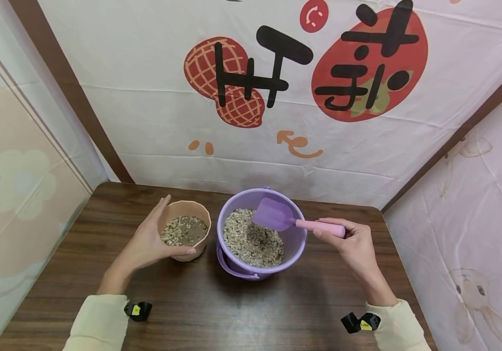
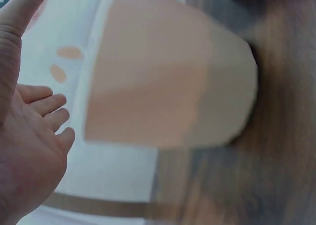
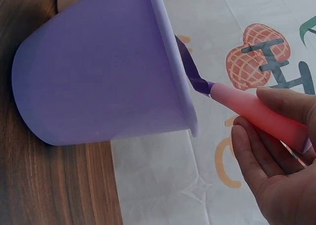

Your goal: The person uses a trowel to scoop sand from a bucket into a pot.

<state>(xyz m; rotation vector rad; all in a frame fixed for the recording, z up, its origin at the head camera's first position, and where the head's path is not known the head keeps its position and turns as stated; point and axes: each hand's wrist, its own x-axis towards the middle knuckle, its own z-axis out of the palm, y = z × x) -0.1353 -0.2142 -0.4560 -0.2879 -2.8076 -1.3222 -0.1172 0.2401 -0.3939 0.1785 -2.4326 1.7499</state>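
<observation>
My right hand pinches the pink handle of a toy shovel between thumb and fingers. Its purple blade is over the purple bucket, above the gravel inside; no gravel shows on it. In the right wrist view the shovel handle sticks out past the bucket's rim. My left hand is beside the peach-coloured pot, thumb on the near side and fingers on the far left. The left wrist view shows a gap between that hand's fingers and the pot. Gravel and a brownish patch fill the pot partway.
The pot and bucket stand on a dark wooden table near its back edge. A printed white cloth hangs behind it, with more cloth at both sides. The bucket's handle hangs down at its front left.
</observation>
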